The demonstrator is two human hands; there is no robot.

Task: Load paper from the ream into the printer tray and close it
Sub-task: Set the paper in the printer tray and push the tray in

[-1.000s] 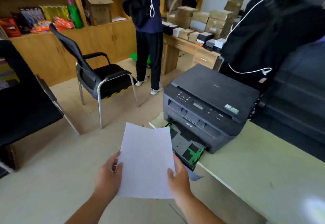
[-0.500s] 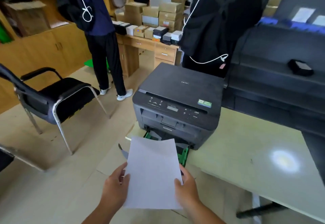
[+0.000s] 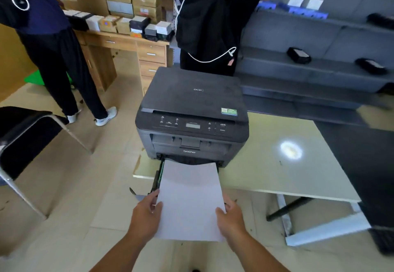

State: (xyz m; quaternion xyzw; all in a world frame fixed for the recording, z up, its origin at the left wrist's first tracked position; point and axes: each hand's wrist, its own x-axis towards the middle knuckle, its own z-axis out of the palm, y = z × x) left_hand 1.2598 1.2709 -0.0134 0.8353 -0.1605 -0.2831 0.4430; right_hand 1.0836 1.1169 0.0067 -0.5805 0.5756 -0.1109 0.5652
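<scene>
A dark grey printer (image 3: 191, 114) stands on the pale green table (image 3: 277, 165), facing me. Its paper tray (image 3: 158, 178) is pulled out over the table's front edge; only its green-trimmed left side shows. I hold a white stack of paper (image 3: 189, 199) flat over the tray, its far edge at the printer's slot. My left hand (image 3: 145, 216) grips the paper's left edge and my right hand (image 3: 229, 216) grips its right edge. The ream is not in view.
A black chair (image 3: 27, 141) stands at the left. Two people stand nearby, one at the far left (image 3: 53, 54), one right behind the printer (image 3: 213, 22). A wooden desk (image 3: 128, 47) carries several boxes. Dark shelving (image 3: 319, 58) runs along the right.
My view has swung round to face the printer squarely. Both hands carried the paper forward, so that it now lies over the open tray with its far edge at the slot.
</scene>
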